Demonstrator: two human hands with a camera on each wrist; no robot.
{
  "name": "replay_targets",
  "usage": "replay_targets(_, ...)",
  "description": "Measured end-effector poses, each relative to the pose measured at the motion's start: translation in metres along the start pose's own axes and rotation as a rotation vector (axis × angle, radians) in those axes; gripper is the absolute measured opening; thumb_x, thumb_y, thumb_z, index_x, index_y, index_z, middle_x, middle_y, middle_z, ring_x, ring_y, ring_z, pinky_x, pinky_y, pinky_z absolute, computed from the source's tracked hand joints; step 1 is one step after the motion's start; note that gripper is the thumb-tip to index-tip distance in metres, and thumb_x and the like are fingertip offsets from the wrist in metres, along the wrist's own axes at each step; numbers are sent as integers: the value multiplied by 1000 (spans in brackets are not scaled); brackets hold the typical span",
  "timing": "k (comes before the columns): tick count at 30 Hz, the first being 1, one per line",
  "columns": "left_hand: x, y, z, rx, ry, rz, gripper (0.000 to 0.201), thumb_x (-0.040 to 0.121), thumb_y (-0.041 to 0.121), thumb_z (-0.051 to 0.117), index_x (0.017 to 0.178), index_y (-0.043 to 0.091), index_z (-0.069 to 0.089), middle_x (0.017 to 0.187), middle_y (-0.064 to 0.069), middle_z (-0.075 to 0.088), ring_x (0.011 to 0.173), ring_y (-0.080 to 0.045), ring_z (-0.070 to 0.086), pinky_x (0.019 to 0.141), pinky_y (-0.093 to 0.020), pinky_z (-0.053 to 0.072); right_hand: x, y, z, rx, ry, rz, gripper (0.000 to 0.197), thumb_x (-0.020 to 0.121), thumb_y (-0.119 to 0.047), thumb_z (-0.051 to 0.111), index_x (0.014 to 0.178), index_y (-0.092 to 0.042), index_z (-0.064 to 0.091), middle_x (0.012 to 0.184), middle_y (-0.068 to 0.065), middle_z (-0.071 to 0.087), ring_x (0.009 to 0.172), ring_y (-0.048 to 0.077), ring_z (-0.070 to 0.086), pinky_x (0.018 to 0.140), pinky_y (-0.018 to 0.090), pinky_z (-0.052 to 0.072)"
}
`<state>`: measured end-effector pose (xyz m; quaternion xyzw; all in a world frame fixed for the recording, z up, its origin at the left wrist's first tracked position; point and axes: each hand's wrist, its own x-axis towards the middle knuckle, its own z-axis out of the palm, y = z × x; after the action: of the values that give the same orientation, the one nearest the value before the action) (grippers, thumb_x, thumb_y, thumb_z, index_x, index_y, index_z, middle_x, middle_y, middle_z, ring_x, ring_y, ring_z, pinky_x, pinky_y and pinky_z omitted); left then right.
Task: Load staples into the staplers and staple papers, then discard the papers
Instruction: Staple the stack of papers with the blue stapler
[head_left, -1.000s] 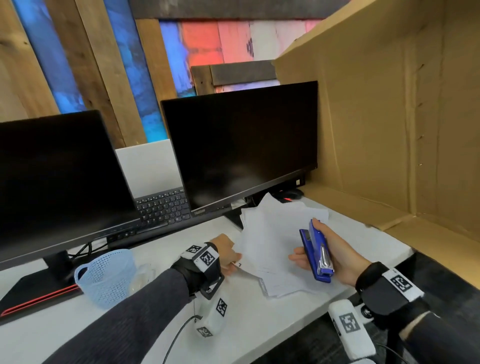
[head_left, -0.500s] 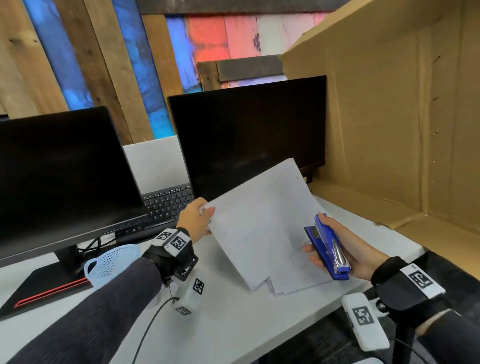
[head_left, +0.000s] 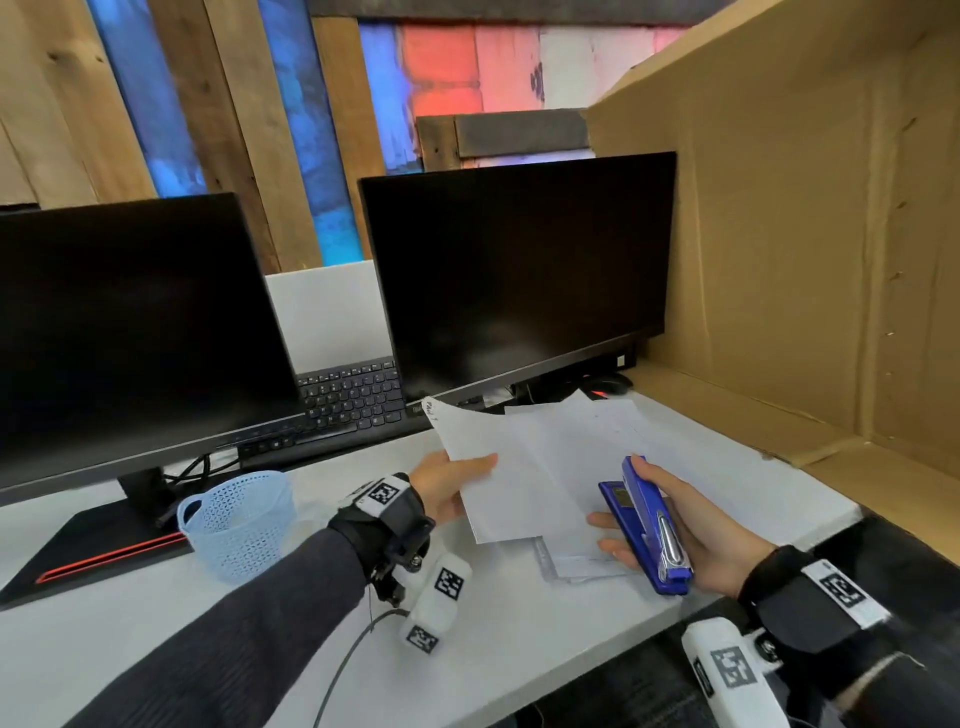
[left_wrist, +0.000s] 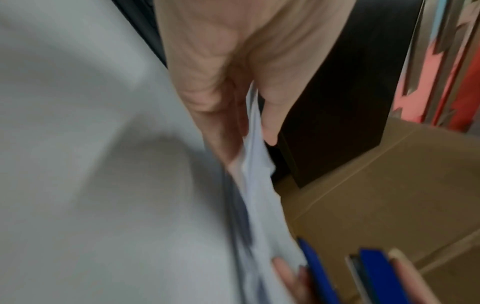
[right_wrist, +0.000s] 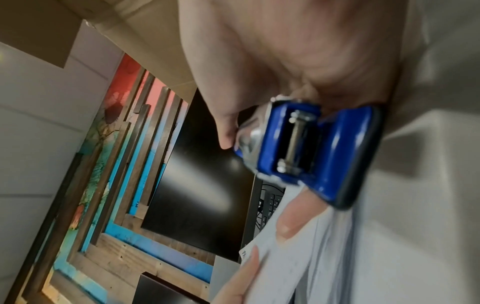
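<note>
The right hand (head_left: 711, 540), palm up, wraps around a blue stapler (head_left: 649, 525) held over the table (head_left: 519, 649) edge. Just left of the stapler, the left hand (head_left: 447, 486) pinches a white sheet (head_left: 498, 478), tilted above loose papers (head_left: 587, 447) beyond the stapler.

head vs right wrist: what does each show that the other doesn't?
Head only: blue basket, both wrist bands, left monitor, white desk, loose papers under the held sheet.
Right wrist only: stapler's rear hinge end with its metal pin, seen end-on.
Both: right hand gripping the stapler, left hand pinching the sheet, keyboard, right monitor, cardboard box.
</note>
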<state>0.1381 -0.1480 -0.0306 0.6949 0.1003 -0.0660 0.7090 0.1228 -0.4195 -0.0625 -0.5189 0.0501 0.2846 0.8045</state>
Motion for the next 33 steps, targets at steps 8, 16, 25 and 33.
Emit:
replay_targets(8, -11, -8, 22, 214, 78, 125, 26, 94, 12, 59, 120, 8, 60, 91, -3, 67, 71, -14, 62, 47, -23, 54, -10, 8, 5, -87, -273, 140, 78, 69, -63, 74, 106, 4, 60, 85, 21, 65, 46, 23, 61, 45, 28, 54)
replay_targets(16, -48, -7, 5, 258, 189, 405, 13, 96, 26, 56, 105, 22, 65, 97, 0, 73, 81, -21, 69, 57, -32, 53, -9, 23, 29, -112, -453, 151, 79, 72, -68, 67, 107, 2, 58, 86, 17, 62, 50, 20, 60, 48, 26, 51)
replay_targets(25, -71, -7, 13, 205, 104, 474, 13, 96, 28, 58, 100, 23, 68, 106, -10, 73, 97, -35, 69, 72, -48, 54, -19, 24, 47, 28, -254, -80, 61, 82, -59, 50, 111, -10, 72, 121, 18, 67, 85, 32, 74, 66, 39, 62)
replay_targets(33, -84, -3, 13, 210, 111, 532, 21, 96, 29, 58, 111, 17, 68, 109, -6, 73, 100, -30, 69, 82, -62, 52, -26, 25, 63, 2, -244, -146, 48, 85, -46, 49, 119, -16, 64, 120, 14, 69, 100, 32, 71, 72, 37, 62)
